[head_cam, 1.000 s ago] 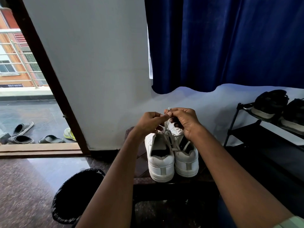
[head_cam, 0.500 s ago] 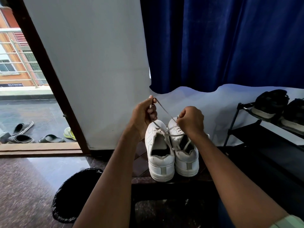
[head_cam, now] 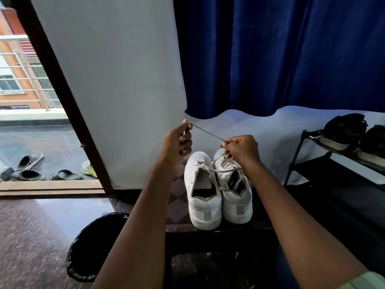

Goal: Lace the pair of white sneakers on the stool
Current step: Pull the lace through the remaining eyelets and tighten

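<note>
The sneakers stand side by side, heels toward the viewer, on the stool [head_cam: 258,227], touching along their inner sides. The right sneaker [head_cam: 236,197] carries the lace [head_cam: 208,132]: a few crossings show over its tongue near the toe, and loose lengths trail across its opening toward the heel. From the eyelets one end runs up and left as a taut, thin line.

The left hand [head_cam: 177,146] is raised left of the shoes and pinches the far end of that line between thumb and curled fingers. The right hand [head_cam: 241,152] sits just above the right sneaker's toe, fingers curled and pinching the lace where it leaves the eyelets. Both hands are clenched on the lace, which is stretched between them.

The left sneaker [head_cam: 203,190] shows open eyelets and a bare tongue; I see no lace threaded in it, though a strand from its neighbour lies across its upper edge.

By my reading, the work is somewhere in the first half: one shoe is partly laced, with its upper eyelets left to fill, and the other shoe looks wholly undone. How many rows are threaded is too small to count.

Left of the stool, near the viewer, is a bin [head_cam: 93,247] with a black liner. At far left an open door shows sandals [head_cam: 29,168] outside. A blue curtain [head_cam: 281,53] hangs behind, and a rack [head_cam: 308,161] with dark shoes stands on the right.
</note>
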Demonstrator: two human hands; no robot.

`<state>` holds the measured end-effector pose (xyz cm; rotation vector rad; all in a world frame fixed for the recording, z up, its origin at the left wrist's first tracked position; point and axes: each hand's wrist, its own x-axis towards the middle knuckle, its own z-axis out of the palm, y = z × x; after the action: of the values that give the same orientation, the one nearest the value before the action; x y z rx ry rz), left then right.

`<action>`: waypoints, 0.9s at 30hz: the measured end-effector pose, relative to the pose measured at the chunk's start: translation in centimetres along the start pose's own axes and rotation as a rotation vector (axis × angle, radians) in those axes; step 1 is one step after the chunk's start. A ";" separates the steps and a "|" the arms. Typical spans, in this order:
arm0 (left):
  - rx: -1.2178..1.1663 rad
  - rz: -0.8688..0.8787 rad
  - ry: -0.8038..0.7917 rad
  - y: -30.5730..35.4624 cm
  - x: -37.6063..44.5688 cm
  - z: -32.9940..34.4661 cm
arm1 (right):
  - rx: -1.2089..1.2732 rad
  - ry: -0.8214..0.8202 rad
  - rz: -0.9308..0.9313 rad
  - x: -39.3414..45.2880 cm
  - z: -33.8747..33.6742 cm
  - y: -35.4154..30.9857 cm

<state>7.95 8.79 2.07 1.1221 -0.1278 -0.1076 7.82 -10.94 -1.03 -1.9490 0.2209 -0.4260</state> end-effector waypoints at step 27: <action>1.144 -0.034 -0.014 -1.1 0.0 -1.3 | -0.099 -0.284 -0.266 -0.9 1.4 -0.8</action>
<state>8.10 9.49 0.50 2.2653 -0.1893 -0.0679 7.54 -9.13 -1.01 -2.1180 -0.2052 -0.3089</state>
